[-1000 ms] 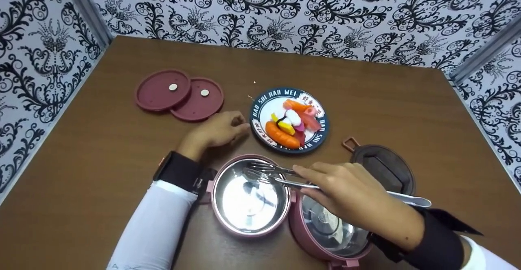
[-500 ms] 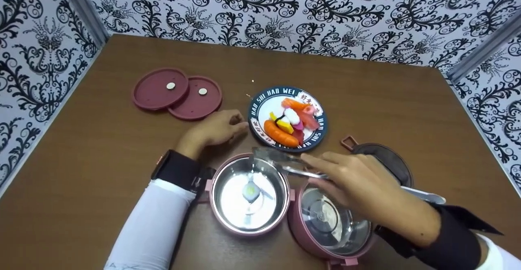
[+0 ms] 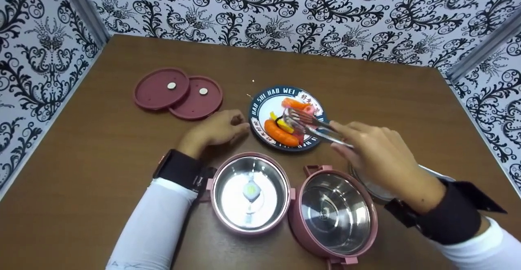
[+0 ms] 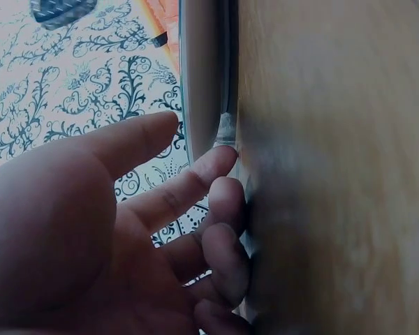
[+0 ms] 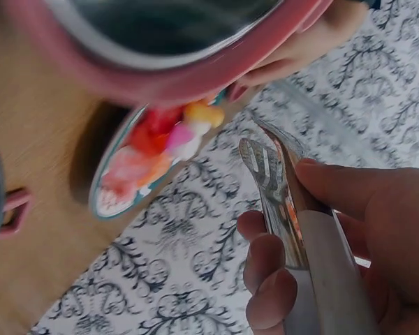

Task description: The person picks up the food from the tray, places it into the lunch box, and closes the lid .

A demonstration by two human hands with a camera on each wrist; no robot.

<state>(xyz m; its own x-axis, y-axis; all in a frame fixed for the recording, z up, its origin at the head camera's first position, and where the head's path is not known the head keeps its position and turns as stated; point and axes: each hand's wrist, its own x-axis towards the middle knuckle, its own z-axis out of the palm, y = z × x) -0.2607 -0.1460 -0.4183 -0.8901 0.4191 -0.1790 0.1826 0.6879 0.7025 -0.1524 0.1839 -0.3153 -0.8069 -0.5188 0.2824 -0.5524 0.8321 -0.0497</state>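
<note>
My right hand grips metal tongs, thumb on one arm and fingers round the other. In the head view, their slotted tips are over the sushi pieces on the round plate; whether they touch any is unclear. An orange sausage-shaped piece and a yellow piece lie there. In the right wrist view the tongs' tips stand slightly apart. My left hand rests on the table at the plate's left rim, fingers loosely bent. A small pale piece with a yellow-green centre lies inside the shallow steel-lined pot.
A deeper pink pot stands against the shallow pot's right side. Two overlapping dark red lids lie at the back left. A round, rimmed object is mostly hidden under my right forearm. Patterned walls border the table.
The tongs have moved from over the shallow pot up and right to the plate. The pale piece has come into view in that pot. My left hand stays put.
</note>
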